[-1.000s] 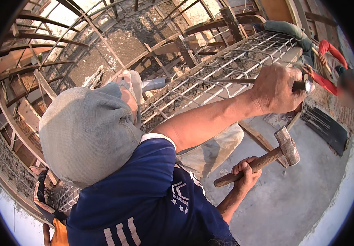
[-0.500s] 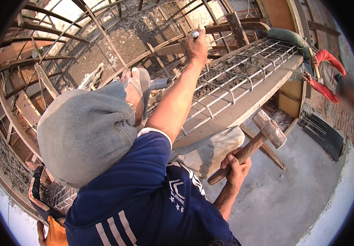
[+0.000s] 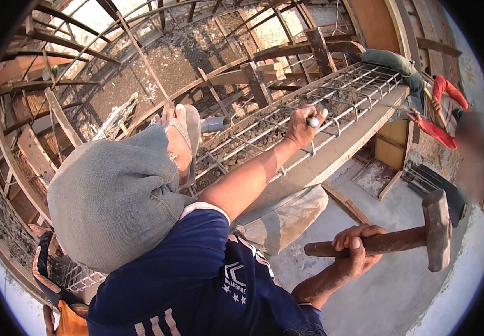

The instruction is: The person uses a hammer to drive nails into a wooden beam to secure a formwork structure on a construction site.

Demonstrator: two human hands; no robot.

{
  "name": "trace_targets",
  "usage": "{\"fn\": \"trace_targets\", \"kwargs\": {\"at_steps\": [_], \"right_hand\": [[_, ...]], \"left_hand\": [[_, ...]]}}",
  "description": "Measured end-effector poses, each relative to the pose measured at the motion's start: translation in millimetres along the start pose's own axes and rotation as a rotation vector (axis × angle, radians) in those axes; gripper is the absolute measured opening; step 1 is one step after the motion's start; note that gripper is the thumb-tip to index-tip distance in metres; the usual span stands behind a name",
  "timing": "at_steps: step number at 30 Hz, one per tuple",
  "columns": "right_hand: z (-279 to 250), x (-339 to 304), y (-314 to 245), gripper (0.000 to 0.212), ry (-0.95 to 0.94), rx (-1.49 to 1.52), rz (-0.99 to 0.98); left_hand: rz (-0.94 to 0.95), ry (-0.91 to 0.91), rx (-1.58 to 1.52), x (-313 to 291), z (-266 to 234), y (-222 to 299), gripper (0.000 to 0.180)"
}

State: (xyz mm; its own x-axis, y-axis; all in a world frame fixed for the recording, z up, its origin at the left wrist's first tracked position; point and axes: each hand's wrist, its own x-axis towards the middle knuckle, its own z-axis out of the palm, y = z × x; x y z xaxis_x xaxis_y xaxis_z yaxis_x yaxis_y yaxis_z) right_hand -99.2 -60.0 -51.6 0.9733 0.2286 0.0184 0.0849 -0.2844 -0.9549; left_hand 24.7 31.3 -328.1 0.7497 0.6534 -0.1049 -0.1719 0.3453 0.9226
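Observation:
My left hand [image 3: 300,130] is closed around a short metal rod [image 3: 313,122]; only its round end shows, the rest is hidden by my fingers. This hand sits over the outer bars of the rebar cage [image 3: 272,122], which stands out of a concrete beam [image 3: 345,154]. Lower right, my right hand [image 3: 358,250] grips the wooden handle of a club hammer [image 3: 437,231]. The hammer's worn steel head points right, apart from the beam and the rod. My sandalled foot [image 3: 180,137] rests beside the cage.
A grey pipe end [image 3: 215,124] pokes up by my foot. Timber framing [image 3: 257,84] runs along the far side. At the right, a person in red sleeves [image 3: 442,130] holds a tool; another in orange [image 3: 73,320] is lower left. A grey floor [image 3: 365,302] lies below the beam.
My left hand has come down and right with the rod, from beyond the cage to over its outer bars. My right hand has swung the hammer right and down, its head now farther out.

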Motion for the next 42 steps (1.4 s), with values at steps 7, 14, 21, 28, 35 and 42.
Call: {"fn": "trace_targets", "kwargs": {"at_steps": [7,14,21,28,35,42], "right_hand": [[8,26,0,0.015,-0.1,-0.275,-0.533],[8,20,76,0.016,-0.481,-0.976,0.314],[32,54,-61,0.019,-0.178,-0.368,-0.49],[-20,19,104,0.008,-0.392,-0.808,0.037],[-5,6,75,0.02,-0.33,-0.593,0.678],[-10,69,-80,0.019,-0.086,-0.312,-0.55]], "left_hand": [[0.074,-0.093,0.04,-18,-12,-18,0.046],[0.061,-0.131,0.124,-32,-22,-42,0.038],[0.025,-0.034,0.102,-43,-19,-27,0.048],[-0.06,0.002,0.03,-36,-17,-30,0.046],[-0.08,-0.126,0.216,-28,-16,-36,0.046],[0.013,-0.038,0.316,7,38,-44,0.032]]}}
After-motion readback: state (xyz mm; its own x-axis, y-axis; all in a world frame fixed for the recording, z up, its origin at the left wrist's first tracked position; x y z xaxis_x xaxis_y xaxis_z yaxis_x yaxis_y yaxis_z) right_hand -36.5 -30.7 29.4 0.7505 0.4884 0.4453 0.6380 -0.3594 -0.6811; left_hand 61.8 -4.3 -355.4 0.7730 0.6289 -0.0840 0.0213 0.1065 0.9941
